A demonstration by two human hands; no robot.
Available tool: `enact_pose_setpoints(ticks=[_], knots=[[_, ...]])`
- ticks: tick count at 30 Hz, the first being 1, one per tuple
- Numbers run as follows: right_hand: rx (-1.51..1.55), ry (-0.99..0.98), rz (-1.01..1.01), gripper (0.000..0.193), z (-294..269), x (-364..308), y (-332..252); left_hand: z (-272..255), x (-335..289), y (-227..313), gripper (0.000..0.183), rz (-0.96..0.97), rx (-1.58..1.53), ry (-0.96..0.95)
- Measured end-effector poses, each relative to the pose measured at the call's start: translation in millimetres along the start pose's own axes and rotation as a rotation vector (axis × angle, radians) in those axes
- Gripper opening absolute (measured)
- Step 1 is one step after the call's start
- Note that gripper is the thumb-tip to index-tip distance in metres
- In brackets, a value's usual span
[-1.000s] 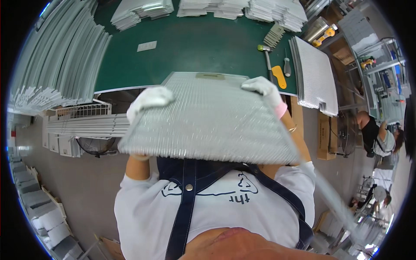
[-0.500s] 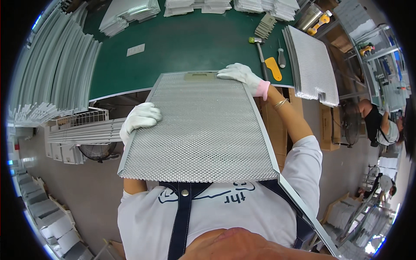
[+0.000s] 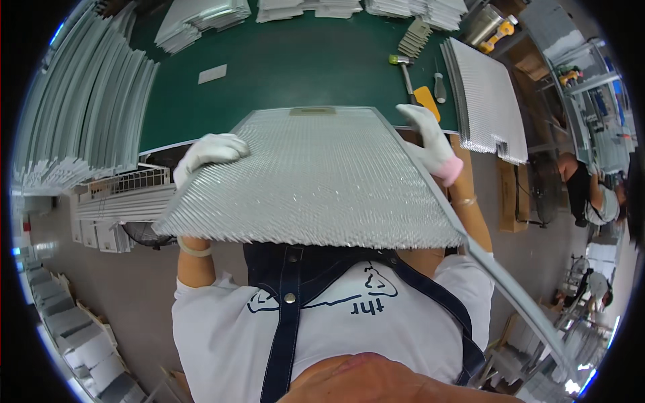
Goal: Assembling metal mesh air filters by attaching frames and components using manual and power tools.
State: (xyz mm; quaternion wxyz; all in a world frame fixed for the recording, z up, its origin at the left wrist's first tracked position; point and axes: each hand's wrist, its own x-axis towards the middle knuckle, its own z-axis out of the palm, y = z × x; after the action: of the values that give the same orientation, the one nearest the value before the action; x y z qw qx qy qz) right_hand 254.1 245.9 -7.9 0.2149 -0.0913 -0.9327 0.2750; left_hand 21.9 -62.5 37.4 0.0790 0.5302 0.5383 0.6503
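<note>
Both hands gloved in white, raised in front of the chest. Left hand [image 3: 209, 153] curled over the left edge of a mesh panel [image 3: 316, 178], fingers [image 3: 225, 142] bent on top, forearm dropping straight below, band at the wrist. Right hand [image 3: 430, 141] flat along the right edge, fingers spread and pointing away, pink cuff, bracelet on the wrist, forearm bare, elbow bent.
</note>
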Motion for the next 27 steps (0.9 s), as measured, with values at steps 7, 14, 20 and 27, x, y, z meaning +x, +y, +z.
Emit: enact_pose_setpoints(ticks=[7, 14, 20, 27], knots=[[0.014, 0.183, -0.054, 0.035, -40.6, 38.6, -80.3, -27.0, 47.2, -25.8, 0.009, -0.094, 0.382, 0.161], [0.482, 0.324, 0.108, 0.025, -26.1, 83.7, -50.0, -16.8, 93.0, -44.8, 0.021, -0.255, -0.199, 0.383], [0.445, 0.296, 0.106, 0.027, -22.0, 96.0, -27.3, 7.9, 105.7, -32.5, 0.021, -0.133, -0.041, 0.426], [0.562, 0.311, 0.103, 0.030, -21.9, 95.1, -41.1, 7.6, 100.6, -47.0, 0.016, -0.034, -0.018, 0.479]])
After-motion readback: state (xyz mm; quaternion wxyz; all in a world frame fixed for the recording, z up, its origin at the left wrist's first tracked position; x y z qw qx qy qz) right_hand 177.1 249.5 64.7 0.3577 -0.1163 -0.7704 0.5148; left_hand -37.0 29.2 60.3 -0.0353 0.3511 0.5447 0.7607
